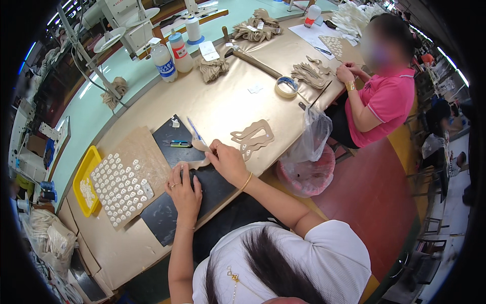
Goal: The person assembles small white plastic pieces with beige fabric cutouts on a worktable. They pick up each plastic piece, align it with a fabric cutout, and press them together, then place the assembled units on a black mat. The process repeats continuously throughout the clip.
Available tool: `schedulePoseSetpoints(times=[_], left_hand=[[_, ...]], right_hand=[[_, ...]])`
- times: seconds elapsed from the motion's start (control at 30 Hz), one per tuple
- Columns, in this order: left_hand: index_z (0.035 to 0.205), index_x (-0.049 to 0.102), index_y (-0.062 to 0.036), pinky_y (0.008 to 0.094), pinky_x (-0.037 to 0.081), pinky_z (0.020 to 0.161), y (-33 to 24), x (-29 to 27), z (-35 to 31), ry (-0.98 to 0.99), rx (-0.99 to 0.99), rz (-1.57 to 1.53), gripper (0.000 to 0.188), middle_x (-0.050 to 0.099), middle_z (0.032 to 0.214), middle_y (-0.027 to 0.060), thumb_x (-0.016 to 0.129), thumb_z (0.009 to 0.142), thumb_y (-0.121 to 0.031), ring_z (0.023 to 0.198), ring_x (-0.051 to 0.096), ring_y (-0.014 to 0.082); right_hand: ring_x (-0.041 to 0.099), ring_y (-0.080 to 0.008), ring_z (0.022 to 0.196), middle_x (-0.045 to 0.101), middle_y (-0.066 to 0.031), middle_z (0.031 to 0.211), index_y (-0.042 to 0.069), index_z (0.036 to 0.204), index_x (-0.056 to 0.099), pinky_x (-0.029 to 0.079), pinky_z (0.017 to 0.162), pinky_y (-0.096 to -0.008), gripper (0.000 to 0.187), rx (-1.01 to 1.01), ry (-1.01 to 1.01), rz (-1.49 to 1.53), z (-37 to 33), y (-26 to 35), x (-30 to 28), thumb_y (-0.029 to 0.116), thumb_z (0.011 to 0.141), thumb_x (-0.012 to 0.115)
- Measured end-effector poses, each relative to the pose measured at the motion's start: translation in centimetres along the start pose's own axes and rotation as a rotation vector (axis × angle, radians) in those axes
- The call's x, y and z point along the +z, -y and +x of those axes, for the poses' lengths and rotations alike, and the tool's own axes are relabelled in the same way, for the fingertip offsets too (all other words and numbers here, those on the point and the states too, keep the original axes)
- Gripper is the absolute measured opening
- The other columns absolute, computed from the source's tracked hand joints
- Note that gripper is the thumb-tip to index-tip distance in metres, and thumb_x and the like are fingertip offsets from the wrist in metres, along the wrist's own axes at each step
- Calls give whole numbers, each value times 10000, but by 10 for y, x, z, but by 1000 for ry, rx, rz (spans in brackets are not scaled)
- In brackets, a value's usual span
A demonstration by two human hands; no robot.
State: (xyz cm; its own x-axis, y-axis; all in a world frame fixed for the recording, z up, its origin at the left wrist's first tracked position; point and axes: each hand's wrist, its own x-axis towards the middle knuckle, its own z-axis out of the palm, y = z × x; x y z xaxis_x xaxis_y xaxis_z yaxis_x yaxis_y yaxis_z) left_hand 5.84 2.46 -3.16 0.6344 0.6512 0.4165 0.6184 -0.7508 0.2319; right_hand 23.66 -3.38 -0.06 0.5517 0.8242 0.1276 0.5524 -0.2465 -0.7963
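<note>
My left hand (186, 196) is over a black mat (162, 220), its fingertips closed on one end of a curved beige strip (196, 164). The right hand (230, 166) pinches the same strip at its other part, with the wrist bent inward. Part of the strip is hidden under the fingers. Just beyond my hands lie small thread snips (178, 144) and a blue-and-white pen (194, 128). Left of the mat is a brown sheet (144, 147) bearing rows of small white rounded pieces (121, 188). Several cut beige strips (260, 133) rest to the right.
A yellow tray (79, 177) of white bits stands at the left. Farther back are two bottles (164, 66), a hammer (255, 62), a tape roll (287, 87) and beige bundles (212, 69). A pink bin (324, 175) is beside the table. A co-worker in pink (385, 99) sits at right.
</note>
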Motion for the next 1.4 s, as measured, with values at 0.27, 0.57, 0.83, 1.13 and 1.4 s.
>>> schedulePoseSetpoints(times=[0.27,0.57,0.83,1.13,1.4], left_hand=[[1384,579,-109,521,285,1104,3,-6,-3,-101,29,-123,512,494,1444,151,682,886,-166,1376,413,362],[1332,627,-126,512,300,1085,5,-2,-4,-151,39,-130,496,498,1444,138,705,842,-107,1383,408,348],[1331,627,-119,523,316,1096,0,-6,-1,-129,18,-192,503,492,1453,147,702,835,-82,1382,419,361],[1326,623,-123,495,388,1079,2,-25,-18,-127,-13,-335,515,507,1425,156,682,826,-17,1336,479,374],[1343,599,-81,402,417,1066,65,-68,-59,-456,-387,-201,488,538,1394,169,653,868,14,1283,520,351]], right_hand=[[661,-109,667,705,-69,787,-2,1031,671,516,613,-275,138,-104,29,96,29,26,-111,120,968,657],[684,-221,697,678,-145,805,-49,1015,640,532,628,-326,182,-25,388,-40,45,40,-172,121,1006,579],[628,-80,688,633,-16,831,-27,1079,642,534,607,-227,177,166,432,265,54,-52,-159,125,990,631],[606,-162,734,648,-75,852,18,1151,687,502,702,-310,324,128,-1,-369,51,-98,-149,218,903,749],[638,-200,739,653,-36,841,60,1019,736,514,695,-368,178,-666,262,-107,32,73,-84,34,844,714]])
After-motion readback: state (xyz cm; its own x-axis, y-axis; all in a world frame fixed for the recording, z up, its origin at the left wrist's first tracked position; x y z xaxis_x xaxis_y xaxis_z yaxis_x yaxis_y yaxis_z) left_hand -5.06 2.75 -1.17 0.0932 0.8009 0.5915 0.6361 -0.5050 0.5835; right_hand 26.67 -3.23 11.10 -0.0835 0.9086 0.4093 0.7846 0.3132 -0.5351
